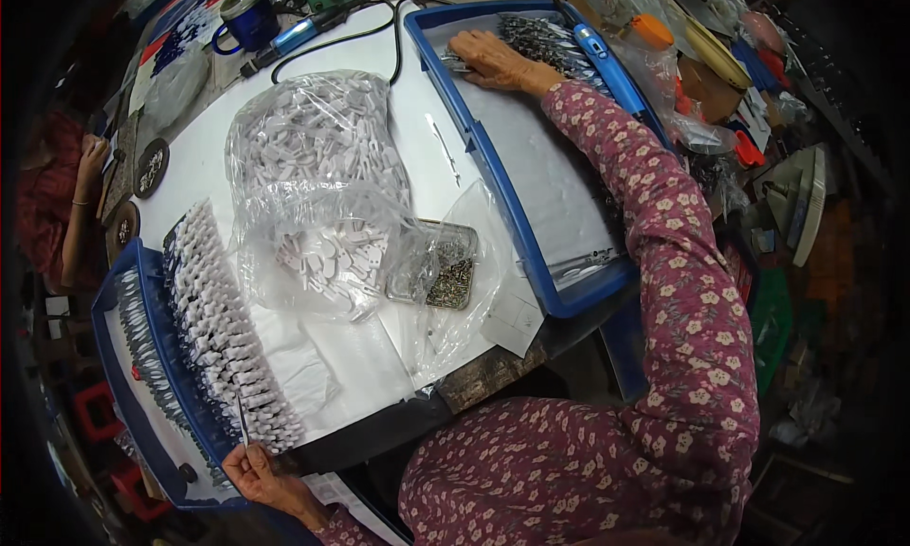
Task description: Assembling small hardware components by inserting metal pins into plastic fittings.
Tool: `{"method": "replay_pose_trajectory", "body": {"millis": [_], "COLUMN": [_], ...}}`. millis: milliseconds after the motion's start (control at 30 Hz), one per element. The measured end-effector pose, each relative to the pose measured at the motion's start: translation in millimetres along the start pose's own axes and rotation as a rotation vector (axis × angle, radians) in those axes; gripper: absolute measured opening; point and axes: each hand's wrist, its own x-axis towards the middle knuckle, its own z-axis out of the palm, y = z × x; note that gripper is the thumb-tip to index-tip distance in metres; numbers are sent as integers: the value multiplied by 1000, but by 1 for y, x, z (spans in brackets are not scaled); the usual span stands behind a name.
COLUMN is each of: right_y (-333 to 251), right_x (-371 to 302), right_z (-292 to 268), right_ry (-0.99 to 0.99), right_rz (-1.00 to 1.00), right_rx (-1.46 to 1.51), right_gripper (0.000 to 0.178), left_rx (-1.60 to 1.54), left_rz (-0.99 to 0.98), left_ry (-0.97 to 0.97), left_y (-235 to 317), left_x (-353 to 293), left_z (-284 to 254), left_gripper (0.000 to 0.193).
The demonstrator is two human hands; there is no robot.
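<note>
Slim metal pieces (542, 40) lie in a dark, crowded heap at one o'clock, in the far end of a blue plastic tray (493, 174) that is lined with pale sheet. The right hand (498, 61) is at the heap's nine o'clock side, with its fingers curled downward over a few shiny pieces; whether its grip is clenched on one of them, I cannot tell. The left hand (265, 480) is at seven o'clock, and its grip pinches one thin metal piece (244, 419) between thumb and fingers, the narrow end pointing to twelve o'clock. This piece is in front of a long block of white-topped pieces (220, 323), which stand in close rows between eight and nine o'clock. Just beside this block, on its outer side, is a second blue tray (190, 364), and in it more grey metal pieces are arranged in a row.

On the white-covered counter (422, 96), at ten o'clock, rests a clear plastic bag (318, 148) full of white plastic parts (332, 257); some show at its mouth. Near the centre there is a shallow metal tin (453, 226) with small screws (450, 285). One blue electric screwdriver (607, 67) leans across the first tray's edge at one o'clock; another blue screwdriver (294, 37) lies at eleven o'clock, beside a blue mug (251, 20).
</note>
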Motion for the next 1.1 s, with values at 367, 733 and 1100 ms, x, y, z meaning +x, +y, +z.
{"method": "replay_pose_trajectory", "body": {"millis": [367,733,1100], "right_y": [5,-8,-1], "right_x": [4,3,25], "right_z": [7,-11,-32], "right_ry": [148,114,445], "right_rz": [43,96,388], "right_rx": [58,-55,287], "right_gripper": [26,34,32], "left_rx": [-56,-84,-137], "left_rz": [2,-17,27], "left_ry": [0,-8,-19], "left_y": [3,7,2], "left_x": [-2,-2,-4], "left_z": [5,-1,-10], "left_gripper": [9,10,8]}}
